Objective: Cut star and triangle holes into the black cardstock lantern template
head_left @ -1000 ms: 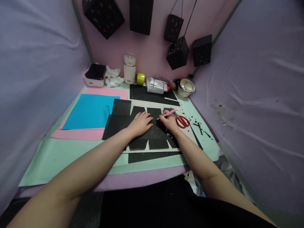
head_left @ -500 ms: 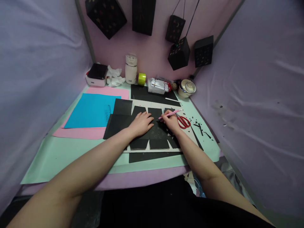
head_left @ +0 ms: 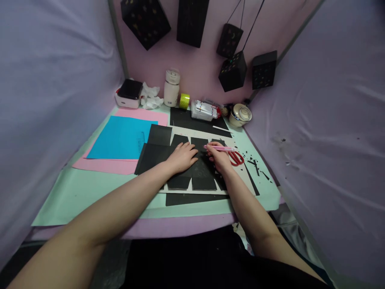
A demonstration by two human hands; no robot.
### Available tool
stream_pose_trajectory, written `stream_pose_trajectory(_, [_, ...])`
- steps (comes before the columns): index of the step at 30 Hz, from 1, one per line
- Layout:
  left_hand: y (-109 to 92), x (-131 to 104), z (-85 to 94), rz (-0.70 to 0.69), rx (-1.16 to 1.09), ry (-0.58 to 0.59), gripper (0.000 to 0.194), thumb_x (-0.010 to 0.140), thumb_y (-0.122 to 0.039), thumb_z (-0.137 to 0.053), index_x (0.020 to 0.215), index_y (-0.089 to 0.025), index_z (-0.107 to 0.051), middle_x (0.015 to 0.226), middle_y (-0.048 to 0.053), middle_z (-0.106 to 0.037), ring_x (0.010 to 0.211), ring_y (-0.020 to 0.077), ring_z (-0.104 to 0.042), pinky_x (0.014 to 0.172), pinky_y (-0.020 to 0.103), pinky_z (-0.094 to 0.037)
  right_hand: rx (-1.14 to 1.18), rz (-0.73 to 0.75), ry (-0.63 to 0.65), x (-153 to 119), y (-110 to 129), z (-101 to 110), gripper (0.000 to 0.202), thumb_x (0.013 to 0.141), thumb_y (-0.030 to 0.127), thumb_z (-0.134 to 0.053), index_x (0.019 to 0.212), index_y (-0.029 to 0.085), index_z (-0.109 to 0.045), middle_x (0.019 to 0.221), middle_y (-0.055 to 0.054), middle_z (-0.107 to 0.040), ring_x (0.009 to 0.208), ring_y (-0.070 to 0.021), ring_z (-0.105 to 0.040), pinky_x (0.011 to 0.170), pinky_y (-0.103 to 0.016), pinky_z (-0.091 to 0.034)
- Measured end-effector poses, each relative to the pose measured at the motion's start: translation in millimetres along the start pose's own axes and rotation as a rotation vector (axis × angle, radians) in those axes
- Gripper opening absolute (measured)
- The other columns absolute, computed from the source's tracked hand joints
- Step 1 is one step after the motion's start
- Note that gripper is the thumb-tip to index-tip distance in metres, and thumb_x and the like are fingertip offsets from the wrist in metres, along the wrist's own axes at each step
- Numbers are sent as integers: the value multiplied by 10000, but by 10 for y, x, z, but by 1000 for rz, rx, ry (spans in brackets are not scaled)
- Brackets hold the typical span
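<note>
A black card [head_left: 203,170] with notched flaps along its edges lies flat on a pale board [head_left: 242,182]. My left hand [head_left: 184,156] rests palm down on the card, its fingers spread. Faint light marks show on the dark surface between my hands. In my right hand [head_left: 220,158] I grip a slim pink pen-shaped tool [head_left: 221,148], slanting low over the card; I cannot tell whether its tip touches. Red-handled scissors [head_left: 237,159] lie just right of that hand, partly hidden by it.
Black scraps [head_left: 255,166] litter the right side. Blue paper [head_left: 120,136] overlaps pink sheets [head_left: 105,165] at left. Along the back stand a white bottle [head_left: 171,89], yellow tape [head_left: 184,101], a clear case [head_left: 202,111] and a lidded bowl [head_left: 240,115]. Black boxes [head_left: 233,72] hang above.
My right hand has turned a little, so the pink tool lies flatter, its tip slightly raised. My left hand stays on the card. The whole view has shifted and tilted slightly.
</note>
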State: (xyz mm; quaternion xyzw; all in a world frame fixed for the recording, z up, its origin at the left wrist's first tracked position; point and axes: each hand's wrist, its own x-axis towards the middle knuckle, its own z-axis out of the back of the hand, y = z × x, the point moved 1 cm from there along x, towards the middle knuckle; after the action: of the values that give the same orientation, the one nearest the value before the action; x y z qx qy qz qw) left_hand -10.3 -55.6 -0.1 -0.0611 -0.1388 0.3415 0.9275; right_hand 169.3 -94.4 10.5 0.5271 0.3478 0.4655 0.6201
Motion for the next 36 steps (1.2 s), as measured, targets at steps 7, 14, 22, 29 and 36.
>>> stream_pose_trajectory(7, [5,-5,-1,-5,9,-2,369,966,-365,-480,1258,-192,-627,1402,123,-553,1353,309,-443,1147,503,-310,-67,43,-55,-27,-89,29,277,709,437,-726,849,217,-632,630,27,-615,533,-129,-514,472,-237,-373])
stream_pose_trajectory(14, [10,-3,-16,-6,16,-3,363,969,-368,-478,1248,-192,-629,1404,126,-549,1353,310,-443,1142,505,-309,-106,61,-10,-33,-83,95,323,690,464,-742,880,205,-712,737,-4,-679,565,-130,-515,509,-256,-384])
stream_pose_trajectory(22, [-11,-16,7,-2,17,0,353,965,-354,-488,1245,-192,-629,1401,117,-553,1349,299,-446,1141,484,-307,-248,173,-56,-59,-36,36,232,785,391,-615,878,201,-708,829,-38,-706,776,-208,-613,737,-335,-461])
stream_pose_trajectory(29, [-26,-17,30,-1,14,6,376,971,-353,-477,1273,-175,-615,1402,129,-551,1342,300,-447,1141,488,-308,-358,283,-114,-69,-74,9,70,743,294,-522,754,228,-543,710,-8,-615,715,-216,-571,697,-339,-446])
stream_pose_trajectory(36, [-17,-18,18,0,5,-2,352,969,-356,-504,1256,-190,-621,1390,119,-560,1342,288,-451,1137,497,-312,-414,320,-103,-82,-90,-3,81,721,306,-516,746,229,-520,719,-5,-609,690,-200,-549,701,-332,-438])
